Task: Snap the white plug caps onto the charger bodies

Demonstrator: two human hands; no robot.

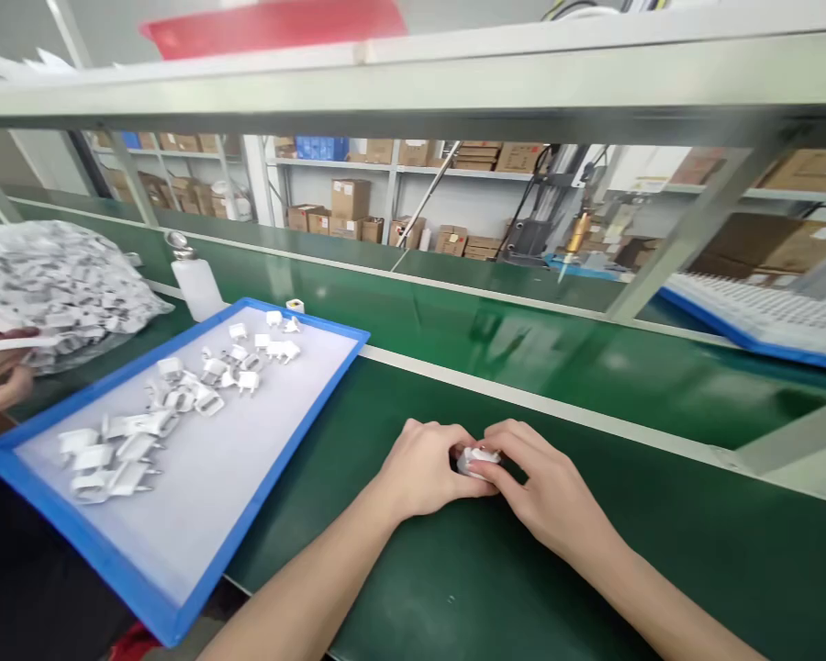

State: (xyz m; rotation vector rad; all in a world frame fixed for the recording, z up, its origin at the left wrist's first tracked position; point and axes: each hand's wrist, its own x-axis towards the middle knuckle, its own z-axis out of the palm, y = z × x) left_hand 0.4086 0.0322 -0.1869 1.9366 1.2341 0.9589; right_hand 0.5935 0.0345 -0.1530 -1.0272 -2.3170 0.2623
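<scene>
Between my two hands, just above the green bench top, is a small white plug adapter housing [478,462]. My left hand [427,466] grips it from the left, thumb and fingers closed round its side. On the right, my right hand [541,477] pinches the same piece between thumb and fingers. Its far side and some fingertips are hidden. To the left lies a blue-rimmed tray [268,477] with a white floor. Several loose white plug adapters [134,450] are scattered in it, some with pins showing.
At far left, a co-worker's hands [4,367] hold a white strip-like piece beside a clear bag [75,285] of white parts. A pump bottle [196,283] stands behind the tray. A shelf beam [413,83] crosses overhead; another blue tray [764,321] sits at right beyond the frame.
</scene>
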